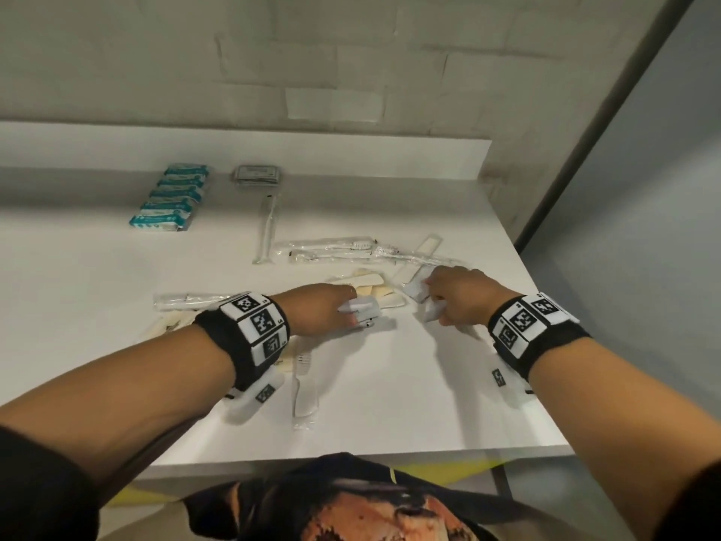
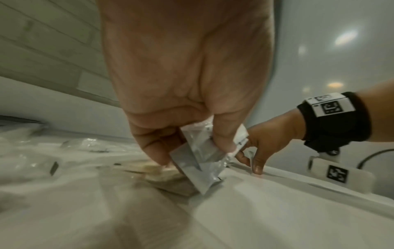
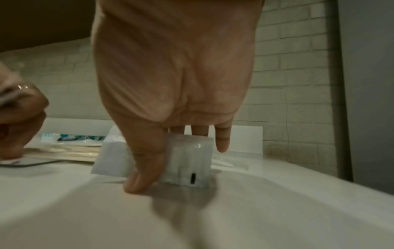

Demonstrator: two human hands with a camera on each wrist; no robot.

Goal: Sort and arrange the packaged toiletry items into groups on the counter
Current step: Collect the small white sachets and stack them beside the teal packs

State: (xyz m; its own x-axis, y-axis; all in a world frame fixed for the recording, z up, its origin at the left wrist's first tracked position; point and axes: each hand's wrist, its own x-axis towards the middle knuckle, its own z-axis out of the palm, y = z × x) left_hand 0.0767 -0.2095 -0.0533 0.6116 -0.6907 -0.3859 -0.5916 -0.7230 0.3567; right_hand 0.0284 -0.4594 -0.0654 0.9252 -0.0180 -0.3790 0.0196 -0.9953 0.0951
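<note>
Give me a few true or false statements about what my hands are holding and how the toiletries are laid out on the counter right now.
1. The left hand pinches a small silvery sachet. True.
2. The right hand is empty and lies flat on the counter. False: it grips a small clear packet.
3. The blue and white packs lie in a row at the far left. True.
4. A single wrapped toothbrush lies just right of the blue and white packs. True.
5. The dark grey packets sit at the near edge of the counter. False: they lie at the back, by the wall.
</note>
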